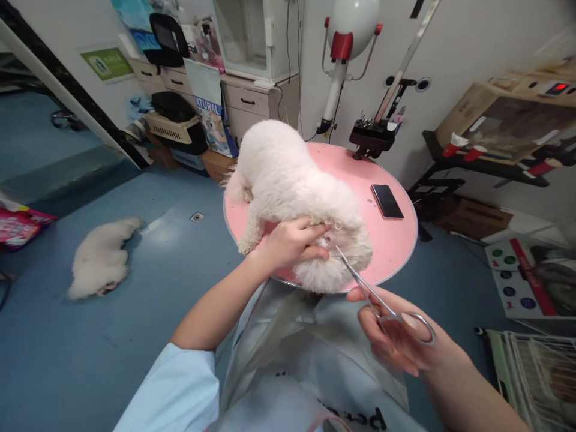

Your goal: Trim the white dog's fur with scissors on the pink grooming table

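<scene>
A small white fluffy dog (288,180) stands on a round pink grooming table (396,240), its rear towards me. My left hand (292,243) is closed on the fur at the dog's rear, holding it aside. My right hand (400,336) grips a pair of slim metal scissors (373,294) by the finger rings. The blades point up and left, and their tips sit at the fur just beside my left fingers.
A black phone (387,201) lies on the table's right side. A tool holder (375,135) and a stand dryer (346,42) are behind the table. A second white dog (101,258) lies on the blue floor at left. Cabinets stand at the back wall, a wire cage (535,372) at lower right.
</scene>
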Action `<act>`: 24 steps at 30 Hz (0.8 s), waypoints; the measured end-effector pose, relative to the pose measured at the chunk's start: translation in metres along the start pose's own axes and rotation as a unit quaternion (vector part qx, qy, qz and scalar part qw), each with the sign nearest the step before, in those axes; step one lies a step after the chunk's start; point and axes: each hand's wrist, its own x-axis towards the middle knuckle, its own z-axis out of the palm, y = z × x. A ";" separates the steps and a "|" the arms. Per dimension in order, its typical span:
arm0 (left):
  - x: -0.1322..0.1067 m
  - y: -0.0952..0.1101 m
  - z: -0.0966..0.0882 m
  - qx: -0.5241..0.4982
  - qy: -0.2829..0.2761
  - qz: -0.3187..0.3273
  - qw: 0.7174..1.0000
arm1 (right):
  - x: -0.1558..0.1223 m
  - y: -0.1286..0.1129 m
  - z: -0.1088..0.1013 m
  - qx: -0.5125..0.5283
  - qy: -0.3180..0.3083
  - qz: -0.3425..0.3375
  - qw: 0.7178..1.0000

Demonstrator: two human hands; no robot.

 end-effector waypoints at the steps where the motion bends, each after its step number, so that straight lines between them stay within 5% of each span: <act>1: 0.001 0.001 0.000 0.002 -0.005 -0.005 1.000 | 0.007 0.001 0.005 0.027 -0.007 0.002 1.000; 14: 0.004 0.005 0.010 -0.014 0.078 -0.011 0.997 | 0.029 0.008 0.032 0.138 0.057 -0.060 0.987; 24: 0.005 0.009 0.011 -0.048 0.076 -0.024 0.996 | 0.034 0.008 0.033 0.150 0.050 -0.083 0.984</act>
